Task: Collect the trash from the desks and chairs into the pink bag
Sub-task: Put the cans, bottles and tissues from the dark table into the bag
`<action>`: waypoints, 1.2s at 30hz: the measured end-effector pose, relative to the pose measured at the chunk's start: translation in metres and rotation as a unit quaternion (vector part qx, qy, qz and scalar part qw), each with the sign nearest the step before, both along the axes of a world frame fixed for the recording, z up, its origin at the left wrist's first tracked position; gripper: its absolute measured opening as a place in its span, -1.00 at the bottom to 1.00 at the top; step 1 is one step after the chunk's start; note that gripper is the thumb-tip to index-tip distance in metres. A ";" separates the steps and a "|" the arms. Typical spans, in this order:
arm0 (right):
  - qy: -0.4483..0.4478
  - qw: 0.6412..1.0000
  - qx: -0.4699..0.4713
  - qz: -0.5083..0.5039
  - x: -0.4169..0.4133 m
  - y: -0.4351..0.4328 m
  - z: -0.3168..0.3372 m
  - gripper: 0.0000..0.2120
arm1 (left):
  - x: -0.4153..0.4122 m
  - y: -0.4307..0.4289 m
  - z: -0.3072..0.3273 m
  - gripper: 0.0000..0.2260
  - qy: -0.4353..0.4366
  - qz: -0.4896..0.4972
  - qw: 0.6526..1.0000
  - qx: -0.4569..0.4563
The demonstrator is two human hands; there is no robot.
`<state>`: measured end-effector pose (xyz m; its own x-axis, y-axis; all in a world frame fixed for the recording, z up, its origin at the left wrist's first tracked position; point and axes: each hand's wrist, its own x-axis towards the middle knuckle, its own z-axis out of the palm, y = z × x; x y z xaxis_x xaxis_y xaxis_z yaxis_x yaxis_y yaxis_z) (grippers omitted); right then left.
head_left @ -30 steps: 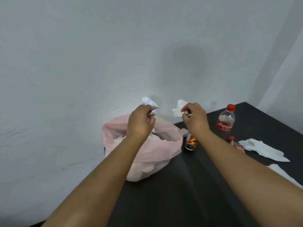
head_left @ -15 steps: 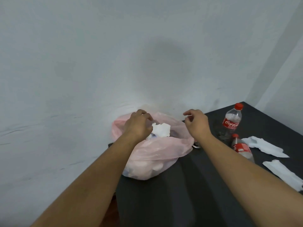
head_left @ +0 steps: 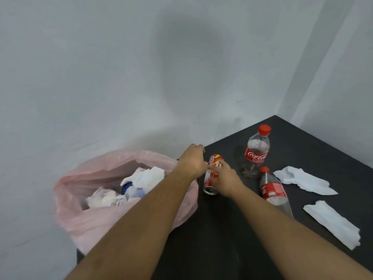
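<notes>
Right hand closing on red-and-yellow can; left hand fisted, contents unclear.

Soft, even, dim light. Broad faint head shadow on wall. Slight motion blur on hands. Wide-angle bending at right edge.

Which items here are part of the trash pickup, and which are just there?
Job:
pink bag
can
upright Coca-Cola bottle
lying bottle
two tissues
left hand
right hand

Not trash:
black desk
wall
</notes>
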<state>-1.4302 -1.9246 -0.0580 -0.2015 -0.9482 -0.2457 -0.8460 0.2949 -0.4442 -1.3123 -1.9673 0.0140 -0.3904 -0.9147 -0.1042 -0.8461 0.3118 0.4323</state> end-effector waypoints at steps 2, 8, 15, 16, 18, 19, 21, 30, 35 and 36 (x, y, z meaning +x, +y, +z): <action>-0.007 0.999 0.031 0.014 -0.001 -0.005 -0.013 -0.54 | -0.019 -0.014 -0.023 -0.52 -0.054 0.008 0.997 0.047; -0.014 1.000 0.021 -0.005 -0.026 0.004 -0.043 -0.52 | -0.040 -0.031 -0.081 -0.42 -0.232 -0.003 0.961 0.153; -0.024 0.999 0.025 -0.012 -0.039 0.022 -0.048 -0.54 | -0.051 -0.028 -0.096 -0.54 -0.252 0.058 0.935 0.241; -0.039 0.999 0.027 -0.021 -0.038 0.024 -0.048 -0.53 | -0.054 -0.025 -0.094 -0.54 -0.233 0.060 0.941 0.238; -0.067 0.996 0.019 -0.050 -0.037 0.028 -0.043 -0.50 | -0.057 -0.018 -0.088 -0.57 -0.186 0.055 0.957 0.215; -0.083 0.994 0.006 -0.065 -0.036 0.030 -0.039 -0.49 | -0.056 -0.017 -0.083 -0.61 -0.160 0.060 0.967 0.187; -0.121 0.989 -0.031 -0.085 -0.035 0.032 -0.026 -0.49 | -0.052 -0.018 -0.068 -0.74 -0.108 0.053 0.987 0.104; -0.232 0.949 -0.210 -0.035 0.012 0.021 0.087 -0.28 | 0.059 -0.002 0.055 -0.80 0.077 0.133 0.981 -0.119; -0.198 0.959 -0.161 0.119 0.055 0.020 0.130 -0.29 | 0.148 0.016 0.066 -0.90 -0.024 0.116 0.992 -0.052; -0.174 0.964 -0.137 0.148 0.062 0.020 0.132 -0.28 | 0.160 0.020 0.063 -0.90 -0.055 0.111 0.992 -0.029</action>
